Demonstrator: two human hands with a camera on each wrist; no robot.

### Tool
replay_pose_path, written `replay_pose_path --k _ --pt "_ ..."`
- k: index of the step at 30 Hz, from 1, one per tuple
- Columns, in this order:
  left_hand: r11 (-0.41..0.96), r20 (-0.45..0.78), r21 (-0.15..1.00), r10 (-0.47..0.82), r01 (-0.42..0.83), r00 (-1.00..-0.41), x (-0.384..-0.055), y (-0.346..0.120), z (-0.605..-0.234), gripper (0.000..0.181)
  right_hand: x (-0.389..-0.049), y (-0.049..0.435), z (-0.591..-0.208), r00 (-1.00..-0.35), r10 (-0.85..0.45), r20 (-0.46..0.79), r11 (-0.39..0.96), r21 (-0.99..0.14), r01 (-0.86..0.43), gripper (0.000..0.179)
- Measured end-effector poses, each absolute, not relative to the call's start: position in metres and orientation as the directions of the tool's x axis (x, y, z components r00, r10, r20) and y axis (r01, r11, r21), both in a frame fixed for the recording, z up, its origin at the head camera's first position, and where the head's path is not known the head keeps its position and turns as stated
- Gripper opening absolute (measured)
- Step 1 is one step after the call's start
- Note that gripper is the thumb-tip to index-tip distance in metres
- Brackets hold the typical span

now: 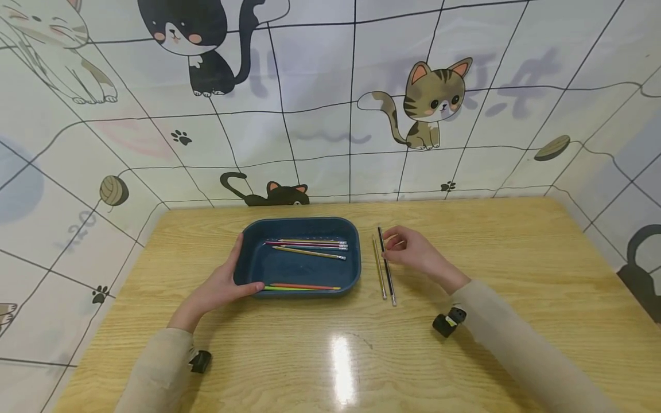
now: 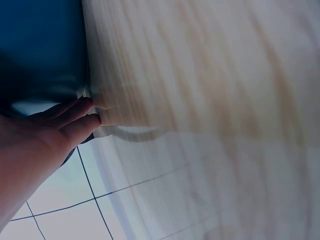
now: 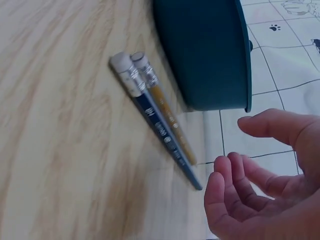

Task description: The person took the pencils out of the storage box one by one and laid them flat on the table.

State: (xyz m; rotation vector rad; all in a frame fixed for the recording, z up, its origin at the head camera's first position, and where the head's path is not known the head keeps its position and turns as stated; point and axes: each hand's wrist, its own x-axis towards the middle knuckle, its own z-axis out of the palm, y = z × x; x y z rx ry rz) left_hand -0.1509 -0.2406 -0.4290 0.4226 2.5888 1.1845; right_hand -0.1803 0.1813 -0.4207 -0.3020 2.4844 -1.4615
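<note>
A dark blue plastic bin (image 1: 296,269) stands on the table, with several pencils (image 1: 310,252) lying in it near the back and orange and green ones (image 1: 304,287) along its front wall. At its left end my left hand (image 1: 227,281) holds the front corner, thumb on the rim and fingers along the outer side wall. To the right of the bin lie a gold pencil (image 1: 379,269) and a black HB pencil (image 3: 155,120) side by side, eraser ends toward me. My right hand (image 1: 410,249) hovers beside them, fingers loosely bent, a gap between thumb and fingertips and nothing held.
The wood-grain table (image 1: 289,355) runs back to a white cloth backdrop (image 1: 320,132) printed with cats and a grid. Small black wrist devices (image 1: 449,322) sit on both sleeves.
</note>
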Motion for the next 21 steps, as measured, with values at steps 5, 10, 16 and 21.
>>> replay_pose_path --k 5,10,16,21 --pt "0.625 -0.113 0.765 0.367 0.156 -0.923 -0.151 -0.241 -0.429 0.118 -0.182 0.171 -0.415 -0.93 -0.367 -0.015 0.397 -0.907 -0.142 0.035" --pt "0.622 -0.115 0.768 0.367 0.151 -0.923 -0.151 -0.24 -0.429 0.118 -0.183 0.158 -0.409 -0.912 -0.409 0.041 0.346 -0.917 -0.197 0.033" --pt "0.625 -0.117 0.766 0.364 0.149 -0.924 -0.151 -0.241 -0.43 0.118 -0.184 0.143 -0.401 -0.897 -0.43 0.1 0.333 -0.906 -0.26 0.031" --pt "0.631 -0.117 0.761 0.365 0.153 -0.924 -0.152 -0.242 -0.432 0.117 -0.183 0.134 -0.395 -0.9 -0.41 0.149 0.35 -0.885 -0.306 0.028"
